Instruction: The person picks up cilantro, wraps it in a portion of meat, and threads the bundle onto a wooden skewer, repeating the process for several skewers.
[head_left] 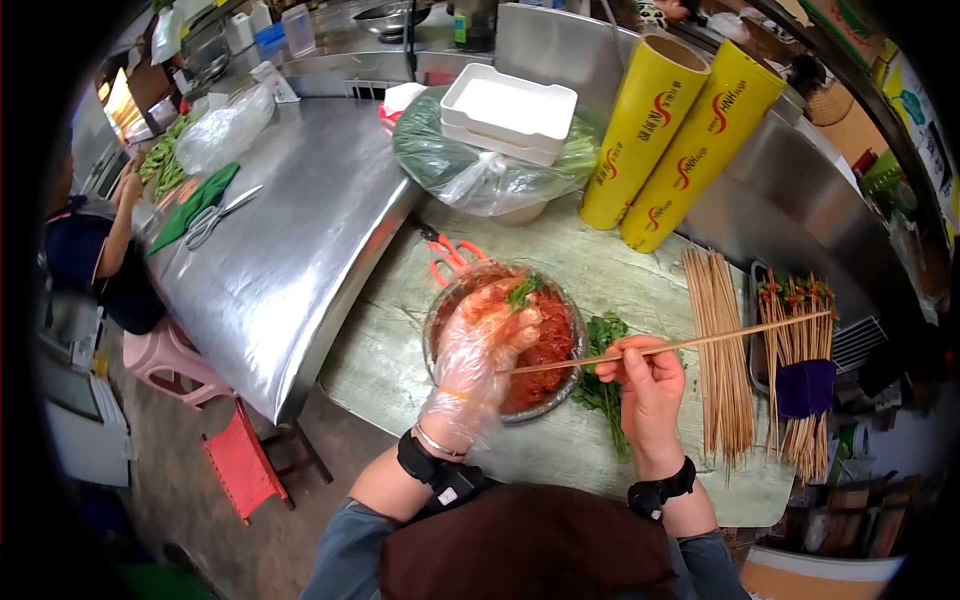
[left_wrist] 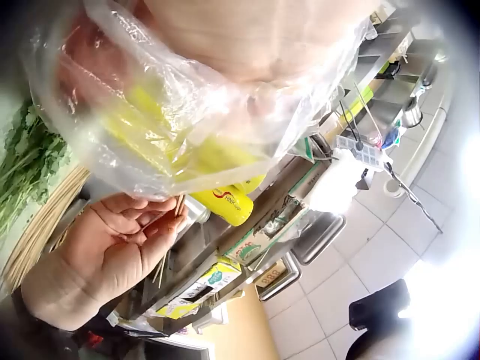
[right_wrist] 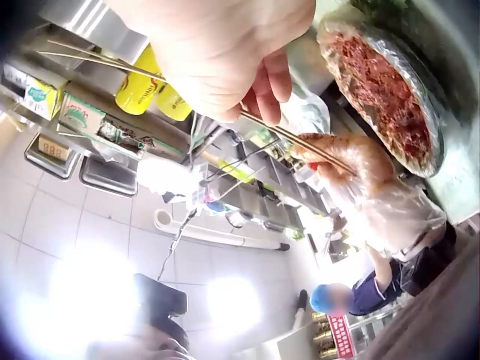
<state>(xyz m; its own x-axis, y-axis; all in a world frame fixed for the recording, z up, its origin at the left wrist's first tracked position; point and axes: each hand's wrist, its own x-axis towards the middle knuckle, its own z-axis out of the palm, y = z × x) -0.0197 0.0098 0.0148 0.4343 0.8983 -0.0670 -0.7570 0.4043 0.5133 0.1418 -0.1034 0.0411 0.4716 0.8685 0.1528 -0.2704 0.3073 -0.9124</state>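
My left hand (head_left: 480, 345), in a clear plastic glove, hovers over a metal bowl (head_left: 574, 378) of red marinated meat (head_left: 550, 345). Its fingers pinch a reddish piece of meat at the tip of a bamboo skewer (head_left: 700, 343). My bare right hand (head_left: 645, 375) grips that skewer near its middle, just right of the bowl, and points it left. In the right wrist view the skewer (right_wrist: 300, 142) runs from my right hand (right_wrist: 225, 52) to the gloved left hand (right_wrist: 352, 161). The left wrist view shows the glove (left_wrist: 225, 75) close up and the right hand (left_wrist: 112, 247) below it.
Green herbs (head_left: 605, 390) lie beside the bowl. A pile of bare skewers (head_left: 722, 350) and a tray of loaded skewers (head_left: 795, 300) sit to the right. Two yellow film rolls (head_left: 640, 130), white trays (head_left: 508, 112) and orange scissors (head_left: 450, 258) stand behind. A seated person (head_left: 95, 250) is at far left.
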